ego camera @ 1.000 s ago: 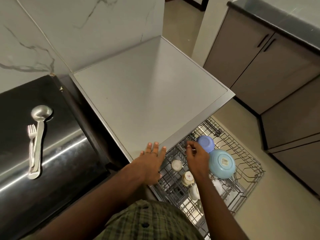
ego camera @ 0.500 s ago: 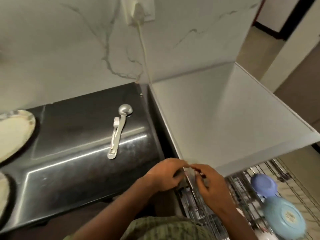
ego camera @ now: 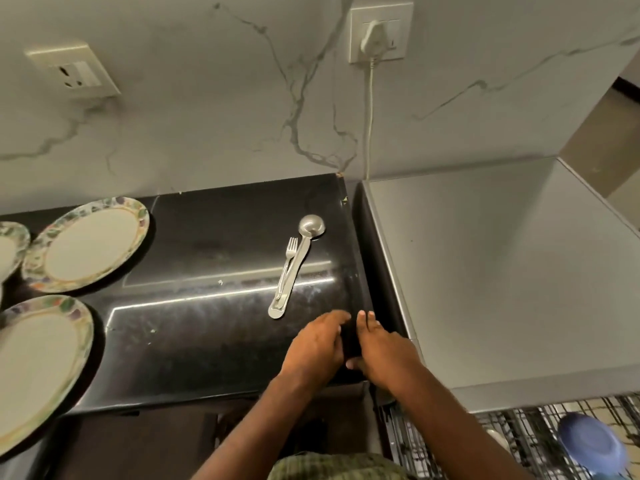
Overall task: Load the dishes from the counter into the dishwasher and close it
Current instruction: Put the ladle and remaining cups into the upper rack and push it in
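Note:
On the black counter (ego camera: 214, 341) lie a steel ladle (ego camera: 298, 261) with a fork (ego camera: 288, 261) across its handle. Three floral-rimmed plates rest at the left: one at the back (ego camera: 88, 243), one at the front (ego camera: 38, 368), and one cut off by the frame edge (ego camera: 8, 247). My left hand (ego camera: 317, 348) and my right hand (ego camera: 382, 348) hover side by side over the counter's right end, just in front of the ladle handle, both empty with fingers loosely apart. The dishwasher rack (ego camera: 512, 441) at lower right holds a blue bowl (ego camera: 594, 445).
The dishwasher's grey top (ego camera: 502, 271) adjoins the counter on the right. A plugged-in socket (ego camera: 379, 32) with its cord hangs down the marble wall; a second socket (ego camera: 74, 71) is at the left.
The view swung left from the rack to the counter. Both hands left the rack, came together at the dishwasher's corner, and now sit over the counter near the ladle and fork.

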A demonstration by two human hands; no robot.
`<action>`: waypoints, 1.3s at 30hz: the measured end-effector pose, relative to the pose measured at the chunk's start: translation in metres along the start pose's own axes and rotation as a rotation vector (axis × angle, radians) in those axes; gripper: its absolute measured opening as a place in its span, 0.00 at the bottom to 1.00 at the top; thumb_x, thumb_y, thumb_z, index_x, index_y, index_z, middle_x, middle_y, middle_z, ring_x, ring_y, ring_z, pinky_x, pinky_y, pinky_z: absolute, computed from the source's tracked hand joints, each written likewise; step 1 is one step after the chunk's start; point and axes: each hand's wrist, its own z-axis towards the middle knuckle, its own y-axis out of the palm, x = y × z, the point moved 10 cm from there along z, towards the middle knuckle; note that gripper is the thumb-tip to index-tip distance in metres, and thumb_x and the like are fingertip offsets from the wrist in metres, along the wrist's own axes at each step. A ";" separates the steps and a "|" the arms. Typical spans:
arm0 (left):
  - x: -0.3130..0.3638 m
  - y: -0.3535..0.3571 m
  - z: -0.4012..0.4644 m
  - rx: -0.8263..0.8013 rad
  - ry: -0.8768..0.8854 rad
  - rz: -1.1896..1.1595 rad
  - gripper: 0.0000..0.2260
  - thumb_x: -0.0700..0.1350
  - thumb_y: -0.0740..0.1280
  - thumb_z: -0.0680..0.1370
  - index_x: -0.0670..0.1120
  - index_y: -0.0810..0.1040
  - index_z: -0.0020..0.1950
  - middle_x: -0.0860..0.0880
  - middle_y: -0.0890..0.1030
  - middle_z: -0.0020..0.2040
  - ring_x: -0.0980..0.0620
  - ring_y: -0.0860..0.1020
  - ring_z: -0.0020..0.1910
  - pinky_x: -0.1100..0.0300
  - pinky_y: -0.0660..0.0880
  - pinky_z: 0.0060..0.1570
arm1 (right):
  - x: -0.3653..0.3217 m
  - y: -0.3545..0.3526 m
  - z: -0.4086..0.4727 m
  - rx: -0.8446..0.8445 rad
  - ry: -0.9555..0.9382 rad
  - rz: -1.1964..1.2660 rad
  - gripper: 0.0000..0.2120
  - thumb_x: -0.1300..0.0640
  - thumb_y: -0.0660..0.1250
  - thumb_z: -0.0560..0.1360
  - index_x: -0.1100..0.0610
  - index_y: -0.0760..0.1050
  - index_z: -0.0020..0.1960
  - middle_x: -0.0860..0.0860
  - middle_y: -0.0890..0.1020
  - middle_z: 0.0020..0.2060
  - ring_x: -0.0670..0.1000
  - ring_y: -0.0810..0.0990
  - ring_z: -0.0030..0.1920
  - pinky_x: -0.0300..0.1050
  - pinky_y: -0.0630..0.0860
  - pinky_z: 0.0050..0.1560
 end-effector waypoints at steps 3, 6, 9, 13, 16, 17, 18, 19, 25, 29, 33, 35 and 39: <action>-0.017 -0.036 0.008 0.217 -0.026 0.034 0.15 0.43 0.63 0.82 0.52 0.76 0.68 0.50 0.81 0.61 0.50 0.78 0.60 0.53 0.77 0.59 | -0.002 0.002 0.003 -0.033 0.026 -0.039 0.46 0.43 0.67 0.81 0.56 0.39 0.84 0.56 0.46 0.84 0.59 0.62 0.80 0.55 0.69 0.71; -0.045 -0.070 0.027 0.365 -0.101 0.064 0.18 0.41 0.70 0.78 0.45 0.76 0.67 0.44 0.79 0.60 0.43 0.76 0.58 0.49 0.76 0.57 | -0.004 0.003 0.006 -0.061 0.030 -0.051 0.47 0.44 0.67 0.81 0.58 0.39 0.84 0.58 0.46 0.84 0.60 0.61 0.80 0.56 0.68 0.72; -0.082 -0.087 0.053 0.416 -0.225 0.152 0.23 0.43 0.73 0.75 0.40 0.73 0.68 0.37 0.76 0.61 0.36 0.74 0.60 0.43 0.72 0.61 | -0.004 0.004 0.004 -0.082 0.038 -0.044 0.47 0.45 0.67 0.82 0.58 0.38 0.84 0.58 0.45 0.84 0.61 0.59 0.81 0.58 0.67 0.73; -0.123 -0.073 0.073 0.285 -0.414 0.212 0.29 0.53 0.75 0.75 0.36 0.72 0.67 0.32 0.76 0.60 0.32 0.73 0.61 0.40 0.70 0.63 | -0.003 0.005 0.002 -0.090 0.043 -0.041 0.47 0.45 0.67 0.82 0.58 0.37 0.84 0.58 0.44 0.83 0.62 0.58 0.81 0.60 0.66 0.73; -0.130 -0.062 0.074 0.247 -0.439 0.295 0.24 0.55 0.75 0.76 0.36 0.76 0.58 0.32 0.76 0.57 0.31 0.74 0.56 0.40 0.72 0.59 | -0.002 0.007 0.001 -0.100 0.048 -0.027 0.47 0.45 0.67 0.82 0.57 0.37 0.84 0.57 0.43 0.83 0.61 0.58 0.81 0.60 0.66 0.73; -0.130 -0.062 0.075 0.245 -0.442 0.297 0.24 0.55 0.75 0.76 0.37 0.76 0.58 0.32 0.76 0.57 0.31 0.75 0.55 0.40 0.73 0.59 | -0.001 0.007 0.001 -0.101 0.052 -0.021 0.47 0.45 0.66 0.82 0.57 0.37 0.84 0.57 0.43 0.83 0.61 0.58 0.81 0.60 0.66 0.73; -0.130 -0.063 0.077 0.235 -0.455 0.276 0.23 0.55 0.74 0.76 0.37 0.76 0.58 0.32 0.76 0.57 0.31 0.75 0.55 0.41 0.74 0.58 | 0.000 0.008 0.001 -0.101 0.055 -0.020 0.47 0.45 0.66 0.82 0.56 0.36 0.84 0.57 0.42 0.83 0.61 0.58 0.81 0.60 0.66 0.73; -0.131 -0.064 0.079 0.225 -0.464 0.246 0.23 0.54 0.74 0.77 0.36 0.75 0.59 0.33 0.76 0.57 0.32 0.76 0.54 0.41 0.75 0.57 | 0.000 0.008 0.001 -0.100 0.059 -0.021 0.47 0.44 0.67 0.82 0.56 0.36 0.84 0.56 0.42 0.83 0.61 0.58 0.81 0.60 0.66 0.73; -0.132 -0.059 0.095 0.121 -0.527 0.247 0.23 0.54 0.68 0.81 0.34 0.71 0.60 0.32 0.77 0.59 0.30 0.77 0.58 0.42 0.75 0.57 | 0.000 0.009 0.001 -0.100 0.065 -0.032 0.47 0.44 0.67 0.82 0.57 0.36 0.84 0.57 0.43 0.83 0.62 0.58 0.81 0.61 0.68 0.72; -0.135 -0.052 0.099 0.064 -0.572 0.271 0.24 0.56 0.65 0.82 0.35 0.71 0.63 0.33 0.77 0.61 0.31 0.77 0.60 0.42 0.76 0.58 | 0.001 0.010 0.000 -0.099 0.066 -0.026 0.47 0.45 0.67 0.82 0.57 0.36 0.84 0.58 0.43 0.83 0.62 0.58 0.81 0.61 0.68 0.73; -0.128 -0.052 0.100 0.018 -0.568 0.301 0.22 0.53 0.61 0.83 0.35 0.71 0.65 0.34 0.76 0.63 0.33 0.77 0.61 0.44 0.75 0.60 | 0.001 0.012 0.000 -0.095 0.070 -0.029 0.47 0.45 0.67 0.82 0.57 0.36 0.84 0.58 0.42 0.83 0.61 0.57 0.81 0.61 0.68 0.72; -0.125 -0.048 0.100 -0.010 -0.526 0.357 0.18 0.47 0.57 0.85 0.38 0.73 0.68 0.37 0.75 0.62 0.36 0.76 0.61 0.46 0.76 0.61 | 0.001 0.014 0.000 -0.089 0.070 -0.029 0.47 0.45 0.66 0.82 0.57 0.36 0.84 0.58 0.42 0.83 0.61 0.56 0.81 0.61 0.69 0.72; -0.128 -0.039 0.102 -0.054 -0.461 0.486 0.17 0.45 0.56 0.83 0.42 0.76 0.69 0.42 0.74 0.58 0.39 0.76 0.58 0.49 0.78 0.58 | 0.002 0.015 -0.001 -0.076 0.067 -0.023 0.46 0.45 0.65 0.83 0.57 0.36 0.84 0.58 0.41 0.83 0.61 0.58 0.81 0.60 0.71 0.70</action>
